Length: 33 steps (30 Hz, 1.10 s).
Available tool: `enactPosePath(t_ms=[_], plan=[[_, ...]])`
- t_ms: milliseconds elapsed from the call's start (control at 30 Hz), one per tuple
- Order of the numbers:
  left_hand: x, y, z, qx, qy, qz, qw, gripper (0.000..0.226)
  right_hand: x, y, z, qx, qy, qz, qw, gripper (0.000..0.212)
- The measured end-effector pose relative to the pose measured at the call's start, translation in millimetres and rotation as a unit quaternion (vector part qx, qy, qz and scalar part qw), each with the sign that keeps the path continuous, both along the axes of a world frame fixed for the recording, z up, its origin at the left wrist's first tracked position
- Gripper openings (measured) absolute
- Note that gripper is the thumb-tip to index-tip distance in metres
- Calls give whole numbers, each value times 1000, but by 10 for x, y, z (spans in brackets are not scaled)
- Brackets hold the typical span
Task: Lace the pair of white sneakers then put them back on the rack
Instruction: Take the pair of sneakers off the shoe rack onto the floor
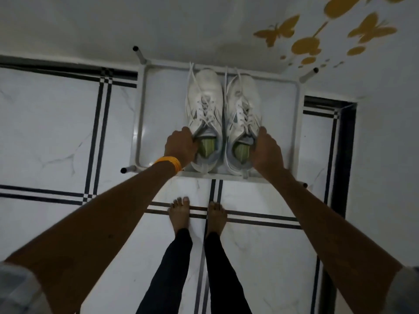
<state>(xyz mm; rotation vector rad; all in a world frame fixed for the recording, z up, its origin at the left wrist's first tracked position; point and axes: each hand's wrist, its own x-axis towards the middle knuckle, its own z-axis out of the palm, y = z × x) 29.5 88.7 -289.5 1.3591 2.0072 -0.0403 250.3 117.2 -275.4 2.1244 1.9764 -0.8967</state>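
Seen from above, a person stands barefoot on a white tiled floor (56,123) with black double lines, both arms stretched down to a white metal rack (300,123) set against the wall (181,26). On the rack's top shelf sit the 2 white sneakers side by side, toes pointing toward the wall, heels toward the person. The left sneaker (207,103) and the right sneaker (243,105) touch or nearly touch along their inner sides. Both are laced, and loose lace ends (190,87) trail forward past the toes.

The left hand (181,145) — an orange bangle (170,163) on its wrist — closes on the outer collar of the left sneaker, fingers curled over the edge into the opening. The right hand (266,148) grips the outer collar of the right sneaker in the same way. Green insoles show inside both openings.

Yellow butterfly stickers (317,35) decorate the wall at upper right. The person's feet (197,214) rest just in front of the rack, legs in dark trousers.
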Motion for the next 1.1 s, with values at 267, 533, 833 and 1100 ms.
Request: enactPosePath(t_ms=[267,533,833,1100], plan=[[109,-453,216,128,-14,38,991,18,79,-436,254,94,72,12,993,27],[200,-1906,576,158,-45,-5,986,7,276,-1935,752,65,109,-16,992,34],[251,-3486,-216,137,-107,-7,985,22,385,-3601,54,34,119,-39,992,26],[343,-3602,-1762,156,-86,-22,984,23,429,-3763,-1560,45,97,-31,994,38]])
